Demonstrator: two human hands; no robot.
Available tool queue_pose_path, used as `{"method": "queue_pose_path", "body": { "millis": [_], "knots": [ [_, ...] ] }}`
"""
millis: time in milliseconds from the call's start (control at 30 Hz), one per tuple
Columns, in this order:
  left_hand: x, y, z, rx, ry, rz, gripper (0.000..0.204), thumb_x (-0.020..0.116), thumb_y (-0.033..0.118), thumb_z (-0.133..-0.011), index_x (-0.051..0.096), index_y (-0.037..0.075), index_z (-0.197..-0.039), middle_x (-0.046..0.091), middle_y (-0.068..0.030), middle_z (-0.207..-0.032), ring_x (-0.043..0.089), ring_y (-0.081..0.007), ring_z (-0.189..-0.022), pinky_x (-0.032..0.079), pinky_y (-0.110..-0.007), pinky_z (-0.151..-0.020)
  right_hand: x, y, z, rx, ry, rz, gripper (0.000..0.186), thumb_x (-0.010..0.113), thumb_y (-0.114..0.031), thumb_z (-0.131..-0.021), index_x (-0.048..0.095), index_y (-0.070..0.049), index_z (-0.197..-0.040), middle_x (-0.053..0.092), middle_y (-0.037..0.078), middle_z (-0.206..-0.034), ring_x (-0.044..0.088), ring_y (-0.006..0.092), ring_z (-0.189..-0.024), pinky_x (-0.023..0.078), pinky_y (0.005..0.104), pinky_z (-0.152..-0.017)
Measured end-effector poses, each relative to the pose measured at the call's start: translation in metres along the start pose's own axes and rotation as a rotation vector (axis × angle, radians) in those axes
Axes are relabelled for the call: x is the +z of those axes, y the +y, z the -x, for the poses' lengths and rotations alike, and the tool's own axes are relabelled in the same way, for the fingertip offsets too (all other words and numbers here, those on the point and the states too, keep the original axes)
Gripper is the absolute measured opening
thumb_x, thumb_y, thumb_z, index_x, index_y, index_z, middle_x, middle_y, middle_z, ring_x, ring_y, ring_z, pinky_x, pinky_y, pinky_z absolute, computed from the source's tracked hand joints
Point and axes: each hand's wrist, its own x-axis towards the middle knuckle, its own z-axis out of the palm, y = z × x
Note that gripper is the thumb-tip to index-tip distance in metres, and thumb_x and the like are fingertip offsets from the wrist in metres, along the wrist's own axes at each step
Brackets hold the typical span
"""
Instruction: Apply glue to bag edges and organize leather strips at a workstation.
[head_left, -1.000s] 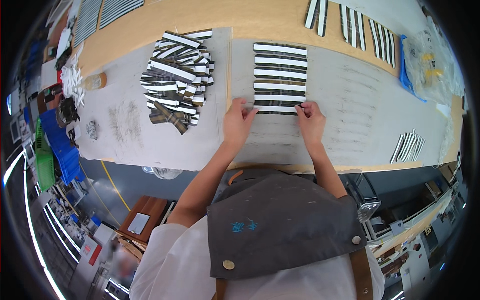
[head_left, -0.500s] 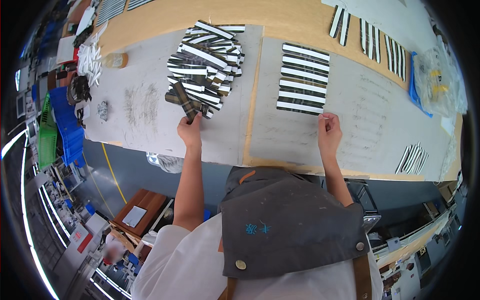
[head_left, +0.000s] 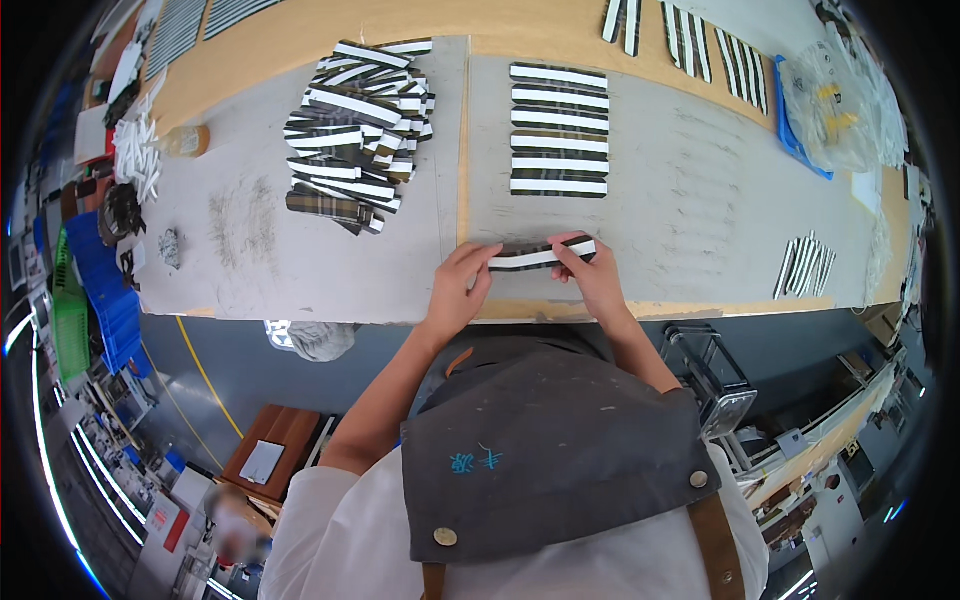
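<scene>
A dark plaid fabric strip with a white band along it [head_left: 522, 262] is stretched between my hands above the table's front part. My left hand [head_left: 462, 288] pinches its left end. Near its right end, the fingers of my right hand [head_left: 592, 278] close on it. Just beyond, a neat column of similar strips [head_left: 559, 142] lies flat, white bands facing up. To the left is a heaped pile of such strips [head_left: 350, 130], overlapping at many angles, some with plaid faces showing.
Thin white-and-dark strips [head_left: 806, 268] lie at the right edge. A blue tray [head_left: 792, 140] and clear plastic bag [head_left: 822, 105] stand at the far right. More strips [head_left: 687, 45] lie at the back. A jar [head_left: 185, 141] and white scraps [head_left: 137, 150] are at the left.
My left hand has brought a plaid strip from the pile rightward to the front of the column. My right hand has moved in and taken its other end. The view has shifted slightly.
</scene>
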Motion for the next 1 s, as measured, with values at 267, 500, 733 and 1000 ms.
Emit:
{"method": "queue_pose_path", "body": {
  "millis": [267,500,733,1000],
  "knots": [
    [0.038,-0.008,-0.043,-0.39,0.091,0.29,0.02,0.062,0.004,-0.071,0.057,0.001,-0.091,0.051,-0.0051,-0.06,0.048,-0.0113,-0.053,0.039,-0.023,-0.05,-0.027,0.005,-0.024,-0.153,0.208,0.143,0.016,0.058,-0.005,-0.076,0.058,0.001,-0.09,0.058,0.006,-0.07,0.056,0.009,-0.054,0.041,0.019,-0.047],
    [0.056,-0.016,-0.068,-0.193,0.174,-0.188,0.025,0.064,0.006,-0.07,0.051,0.003,-0.091,0.051,-0.0068,-0.058,0.048,-0.0165,-0.049,0.039,-0.027,-0.046,-0.05,0.006,-0.047,-0.289,0.396,0.41,0.017,0.063,-0.006,-0.072,0.057,0.0,-0.087,0.057,0.004,-0.062,0.054,0.0079,-0.049,0.041,0.0199,-0.046],
    [0.055,-0.017,-0.069,-0.179,0.199,-0.294,0.024,0.065,0.007,-0.068,0.048,0.004,-0.084,0.049,-0.0074,-0.059,0.047,-0.021,-0.049,0.039,-0.032,-0.044,-0.046,0.005,-0.053,-0.414,0.51,0.739,0.023,0.066,-0.012,-0.07,0.051,-0.005,-0.086,0.05,0.004,-0.052,0.048,0.0131,-0.043,0.039,0.0248,-0.044],
    [-0.028,-0.035,-0.052,-0.289,0.643,-0.396,0.025,0.066,0.01,-0.07,0.049,0.003,-0.086,0.047,-0.0094,-0.086,0.044,-0.0197,-0.076,0.038,-0.029,-0.065,-0.052,-0.002,-0.034,-0.431,0.563,0.596,0.018,0.06,-0.014,-0.076,0.051,-0.003,-0.086,0.048,0.002,-0.05,0.042,0.0072,-0.044,0.035,0.0218,-0.044]
  ]
}}
